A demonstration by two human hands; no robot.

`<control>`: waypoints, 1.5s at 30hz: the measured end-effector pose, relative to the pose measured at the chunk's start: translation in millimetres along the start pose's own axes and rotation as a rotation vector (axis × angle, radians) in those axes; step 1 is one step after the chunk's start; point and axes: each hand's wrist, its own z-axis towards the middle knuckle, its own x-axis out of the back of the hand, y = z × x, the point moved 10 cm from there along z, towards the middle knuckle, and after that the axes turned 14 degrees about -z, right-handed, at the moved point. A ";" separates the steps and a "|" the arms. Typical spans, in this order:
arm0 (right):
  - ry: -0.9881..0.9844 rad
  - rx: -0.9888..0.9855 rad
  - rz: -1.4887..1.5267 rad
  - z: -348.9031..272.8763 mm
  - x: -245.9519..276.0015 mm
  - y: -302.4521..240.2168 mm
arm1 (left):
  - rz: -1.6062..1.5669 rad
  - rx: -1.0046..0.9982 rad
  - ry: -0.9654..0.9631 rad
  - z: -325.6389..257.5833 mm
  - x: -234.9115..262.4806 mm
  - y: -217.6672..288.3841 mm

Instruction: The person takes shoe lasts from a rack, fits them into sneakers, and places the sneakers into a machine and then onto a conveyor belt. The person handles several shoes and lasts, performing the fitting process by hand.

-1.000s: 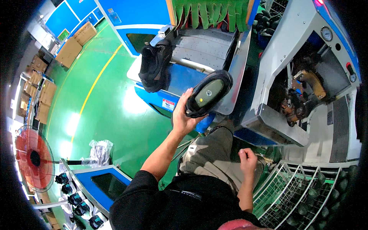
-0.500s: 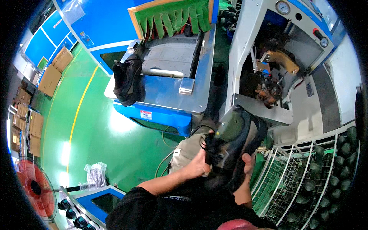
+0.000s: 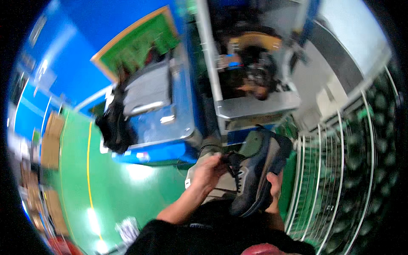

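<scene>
A dark shoe [image 3: 255, 180] with a green-grey heel and grey panels is held in front of my body, its toe pointing toward me. My right hand [image 3: 274, 185] grips it from the right side, with most of the fingers hidden beneath the sole. My left hand [image 3: 207, 173] is closed at the shoe's left side, pinching the black shoelaces [image 3: 231, 162] near the opening. Another black shoe [image 3: 115, 129], blurred, rests at the left corner of the blue conveyor machine [image 3: 157, 131].
A machine with an open cavity [image 3: 255, 80] stands ahead, right of the conveyor. White wire racks [image 3: 316, 187] fill the right side, with dark rounded pieces [image 3: 382, 170] beyond. Cardboard boxes [image 3: 51, 144] line the far left of the green floor [image 3: 123, 191].
The view has swung to the right and blurred. My left hand has pulled leftward from the shoe with the laces, and the shoe has tilted to show its laced side more.
</scene>
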 end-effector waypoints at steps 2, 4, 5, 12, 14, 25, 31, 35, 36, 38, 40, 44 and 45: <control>0.014 0.002 0.103 -3.2 -22.1 -31.5 | 0.026 -0.034 -0.201 -4.7 -24.4 30.7; 0.016 -0.027 0.200 6.2 -41.5 -29.2 | 0.046 -0.162 -0.202 -1.9 -12.2 55.1; 0.061 -0.104 0.161 14.4 -29.7 10.6 | 0.030 -0.181 -0.279 3.3 -13.4 66.9; -0.064 0.163 0.157 24.3 -63.1 -66.9 | 0.320 -0.217 -0.381 -16.5 -21.5 71.7; -0.063 0.157 0.147 23.7 -65.1 -63.8 | 0.272 -0.081 -0.333 -15.5 -11.3 44.8; -0.030 0.089 0.224 22.8 -59.5 -54.5 | 0.359 -0.268 -0.093 -10.3 15.0 21.1; -0.074 0.137 0.119 22.8 -62.6 -65.4 | 0.443 -0.376 0.016 -24.2 5.7 36.0; -0.020 0.163 0.052 19.6 -63.0 -72.8 | 0.432 -0.324 -0.021 -18.7 2.8 37.6; -0.006 0.163 0.018 18.1 -62.7 -77.8 | 0.460 -0.335 -0.008 -17.3 3.7 38.1; 0.043 0.172 -0.086 10.9 -62.6 -89.1 | 0.513 -0.351 0.014 -16.6 -2.4 35.3; 0.067 0.219 -0.049 9.9 -60.3 -92.1 | 0.493 -0.262 -0.025 2.7 18.6 37.5; 0.028 0.255 0.033 0.8 -61.2 -109.4 | 0.349 -0.136 -0.112 11.7 33.2 39.2; 0.033 0.266 0.022 0.3 -59.8 -109.2 | 0.644 -0.264 -0.173 20.2 51.3 66.0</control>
